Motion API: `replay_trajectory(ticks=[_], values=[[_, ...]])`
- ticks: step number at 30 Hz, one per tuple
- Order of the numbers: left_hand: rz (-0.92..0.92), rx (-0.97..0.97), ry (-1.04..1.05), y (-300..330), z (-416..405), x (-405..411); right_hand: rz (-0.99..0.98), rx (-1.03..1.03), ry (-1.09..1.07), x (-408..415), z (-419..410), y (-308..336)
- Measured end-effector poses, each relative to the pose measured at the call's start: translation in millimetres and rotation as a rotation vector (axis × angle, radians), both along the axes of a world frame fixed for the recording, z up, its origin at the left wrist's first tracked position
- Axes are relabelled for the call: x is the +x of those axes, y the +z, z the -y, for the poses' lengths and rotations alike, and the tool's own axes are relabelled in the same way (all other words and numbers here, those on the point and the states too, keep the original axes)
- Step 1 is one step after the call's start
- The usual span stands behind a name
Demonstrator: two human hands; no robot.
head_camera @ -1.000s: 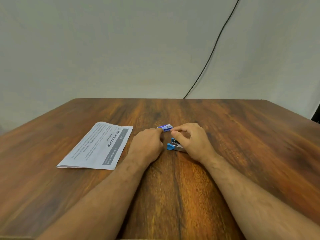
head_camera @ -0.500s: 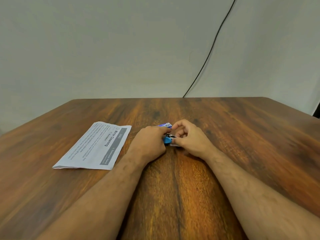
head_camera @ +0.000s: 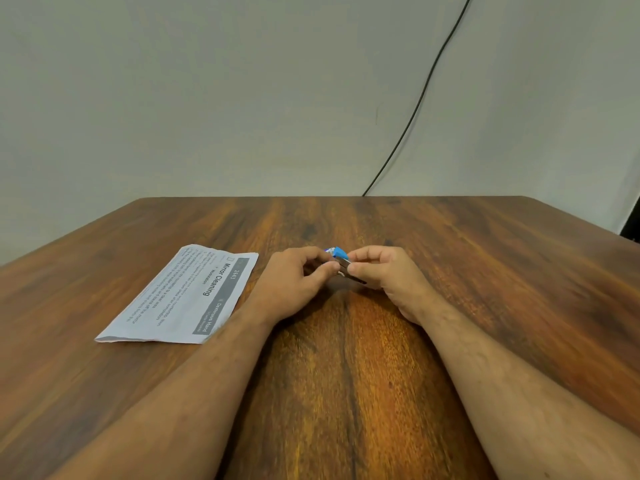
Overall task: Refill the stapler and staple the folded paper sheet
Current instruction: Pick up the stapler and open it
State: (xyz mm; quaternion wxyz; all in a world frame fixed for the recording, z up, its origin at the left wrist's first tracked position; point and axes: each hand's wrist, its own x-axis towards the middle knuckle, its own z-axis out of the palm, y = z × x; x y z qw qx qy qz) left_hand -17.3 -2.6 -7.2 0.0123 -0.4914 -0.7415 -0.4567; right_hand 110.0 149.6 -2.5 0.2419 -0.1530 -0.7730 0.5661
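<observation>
Both hands, left hand [head_camera: 298, 282] and right hand [head_camera: 384, 275], pinch the small blue-capped metal stapler [head_camera: 343, 263], angled near-right, above the woodgrain bench [head_camera: 346, 375].

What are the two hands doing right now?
Left hand: closed, pinching the small blue stapler.
Right hand: closed, gripping the stapler's other side.

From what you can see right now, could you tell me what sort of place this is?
Probably a plain desk or office workspace: a wooden table against a bare wall, a folded printed paper sheet, and a small blue stapler.
</observation>
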Motion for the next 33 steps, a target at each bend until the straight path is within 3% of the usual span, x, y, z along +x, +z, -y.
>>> replay_trajectory(ticks=[16, 21, 26, 29, 33], values=[[0.063, -0.074, 0.048, 2.1, -1.7, 0.7, -0.050, 0.142, -0.141, -4.4, 0.5, -5.1], [0.083, -0.067, 0.108, 4.1, -2.9, 2.5, -0.182, -0.119, -0.179, -2.9, -3.4, -1.8], [-0.032, -0.146, 0.170, 5.2, -0.6, 8.7, -0.160, -0.097, -0.201, -4.6, -6.7, -4.7], [-0.074, -0.054, 0.148, 9.0, -2.4, 13.6, -0.172, -0.073, -0.171, -3.7, -5.3, -4.4], [0.082, 0.200, 0.083, 10.8, -11.5, 17.0, -0.176, -0.041, -0.093, -3.8, -2.6, -5.9]])
